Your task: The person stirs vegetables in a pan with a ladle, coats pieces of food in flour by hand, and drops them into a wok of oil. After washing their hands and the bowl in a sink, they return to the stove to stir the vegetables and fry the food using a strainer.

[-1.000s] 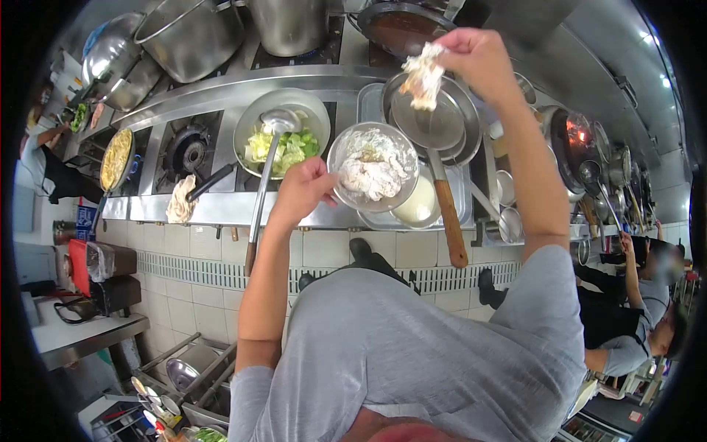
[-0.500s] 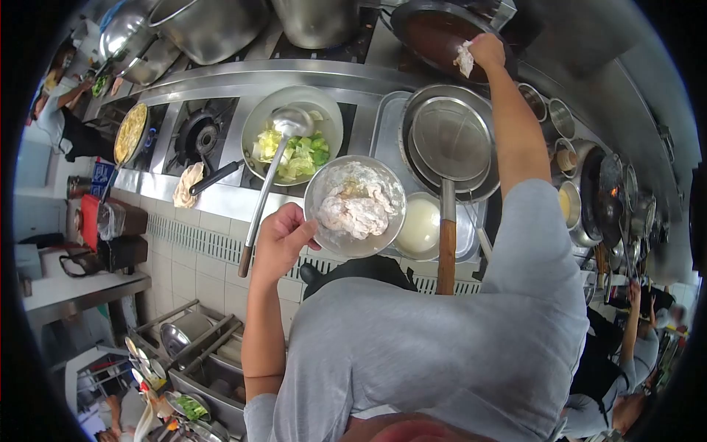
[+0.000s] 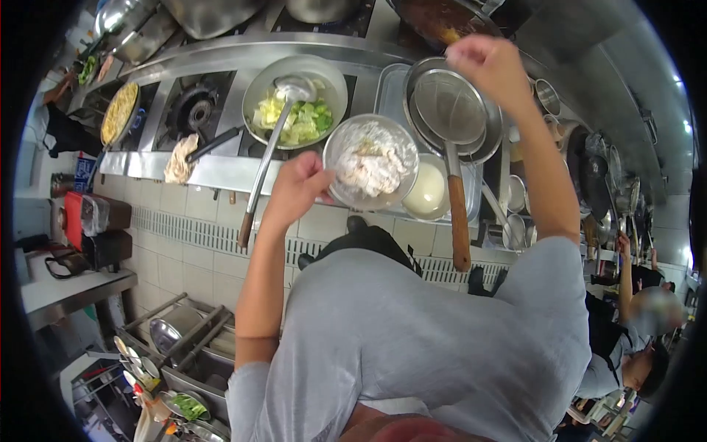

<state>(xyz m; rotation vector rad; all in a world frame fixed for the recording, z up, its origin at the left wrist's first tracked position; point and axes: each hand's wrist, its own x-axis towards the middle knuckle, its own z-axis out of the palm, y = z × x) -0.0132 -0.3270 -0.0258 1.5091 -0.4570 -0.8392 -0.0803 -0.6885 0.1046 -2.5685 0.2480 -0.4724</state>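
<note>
My left hand (image 3: 300, 188) grips the rim of a metal bowl (image 3: 340, 188) holding white, flour-coated pieces (image 3: 375, 169). Above the strainer's upper edge is my right hand (image 3: 486, 62), its fingers bent together and no piece visible in them. Beyond it, a dark wok (image 3: 423, 18) of brown oil has a yellowish piece (image 3: 448, 34) in it. The mesh strainer (image 3: 451, 107) with a wooden handle rests over a larger metal bowl. A pan (image 3: 254, 81) of cut greens with a ladle (image 3: 294, 88) stands left of the held bowl.
A bowl of pale liquid (image 3: 426, 190) sits on a metal tray (image 3: 390, 81). Farther left are a burner (image 3: 193, 110), a crumpled cloth (image 3: 180, 160) and a pan of yellow food (image 3: 120, 114). Several pots line the right. Other people (image 3: 622, 339) are at the lower right.
The white piece that hung from my right hand is gone from it, and a yellowish piece shows in the wok. My right hand has drawn back; the view has shifted.
</note>
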